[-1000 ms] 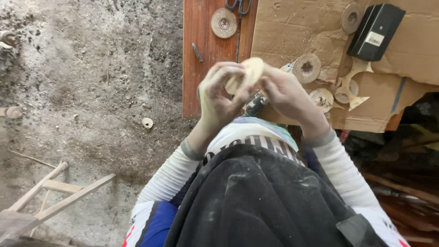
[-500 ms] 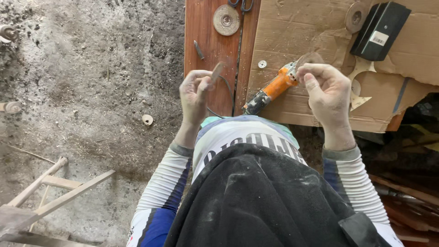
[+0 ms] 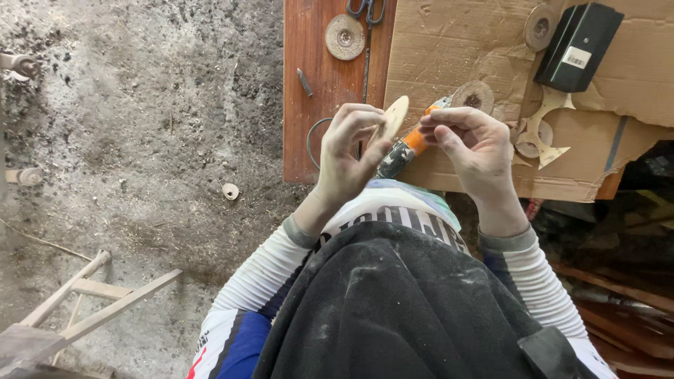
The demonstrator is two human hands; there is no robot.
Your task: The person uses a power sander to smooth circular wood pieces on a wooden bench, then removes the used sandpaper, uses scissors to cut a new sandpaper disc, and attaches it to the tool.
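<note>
Black box (image 3: 579, 45) with white label is lying on cardboard (image 3: 456, 42).
Left hand (image 3: 347, 154) is pinching a pale wooden disc (image 3: 394, 116); right hand (image 3: 474, 144) is closing around an orange-handled tool (image 3: 407, 146).

White long sleeves with grey cuffs, a dusty black apron, blue trousers with white panels.

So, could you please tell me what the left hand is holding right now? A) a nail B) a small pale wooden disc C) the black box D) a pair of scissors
B: the left hand pinches a small pale wooden disc in its fingers, raised beside the right hand.
</note>
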